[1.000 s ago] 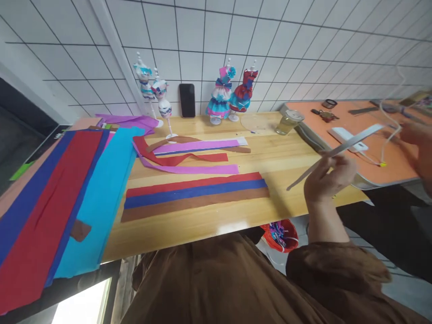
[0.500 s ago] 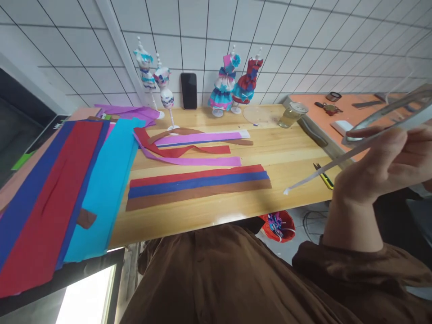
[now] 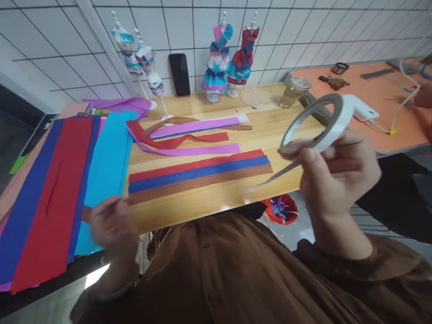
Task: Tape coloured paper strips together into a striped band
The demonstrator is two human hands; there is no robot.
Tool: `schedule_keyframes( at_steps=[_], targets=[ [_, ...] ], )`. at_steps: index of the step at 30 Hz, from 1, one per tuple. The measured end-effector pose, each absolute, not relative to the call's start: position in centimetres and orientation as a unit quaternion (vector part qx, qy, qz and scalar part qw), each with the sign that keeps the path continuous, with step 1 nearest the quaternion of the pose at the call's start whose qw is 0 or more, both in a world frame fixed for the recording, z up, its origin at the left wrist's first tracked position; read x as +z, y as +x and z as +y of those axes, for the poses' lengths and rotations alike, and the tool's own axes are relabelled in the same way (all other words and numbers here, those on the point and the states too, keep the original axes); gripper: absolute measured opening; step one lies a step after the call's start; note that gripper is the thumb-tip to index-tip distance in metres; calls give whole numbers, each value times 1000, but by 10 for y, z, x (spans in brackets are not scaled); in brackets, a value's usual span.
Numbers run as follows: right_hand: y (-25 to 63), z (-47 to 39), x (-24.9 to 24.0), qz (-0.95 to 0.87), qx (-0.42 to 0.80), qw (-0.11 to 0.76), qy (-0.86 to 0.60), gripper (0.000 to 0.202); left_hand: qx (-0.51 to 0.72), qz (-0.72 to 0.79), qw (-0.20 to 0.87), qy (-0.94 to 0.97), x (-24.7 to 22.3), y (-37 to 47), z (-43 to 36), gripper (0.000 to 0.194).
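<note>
From the head view, we have the right hand [image 3: 340,175] pinching the white tape roll [image 3: 341,122] between thumb and curled fingers, above the table's [image 3: 266,132] right end. The ring sits tilted, its long axis rising from lower left to upper right, while its loose tail [image 3: 276,175] points left and down, near the striped strips [image 3: 199,170]. Well apart, by the cyan fabric [image 3: 108,153], we spot the left hand [image 3: 113,220], fingers half curled (too blurred for us to tell whether it grips anything).
</note>
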State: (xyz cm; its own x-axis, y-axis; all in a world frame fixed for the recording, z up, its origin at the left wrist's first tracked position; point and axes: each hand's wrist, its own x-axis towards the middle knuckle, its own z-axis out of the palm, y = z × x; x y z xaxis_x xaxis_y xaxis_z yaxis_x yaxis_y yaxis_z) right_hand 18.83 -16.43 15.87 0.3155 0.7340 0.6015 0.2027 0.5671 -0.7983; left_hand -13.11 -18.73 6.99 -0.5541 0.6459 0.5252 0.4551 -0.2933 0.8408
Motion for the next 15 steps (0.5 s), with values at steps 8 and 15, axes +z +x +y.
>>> schedule_keyframes(
  at_steps=[8,15],
  targets=[
    [135,-155,151,-555,322,659,-392,20,495,338,588,543,88,-39,-180,44],
    [109,-152,131,-523,349,661,-411,28,405,404,637,517,100,-47,-208,31]
  ],
)
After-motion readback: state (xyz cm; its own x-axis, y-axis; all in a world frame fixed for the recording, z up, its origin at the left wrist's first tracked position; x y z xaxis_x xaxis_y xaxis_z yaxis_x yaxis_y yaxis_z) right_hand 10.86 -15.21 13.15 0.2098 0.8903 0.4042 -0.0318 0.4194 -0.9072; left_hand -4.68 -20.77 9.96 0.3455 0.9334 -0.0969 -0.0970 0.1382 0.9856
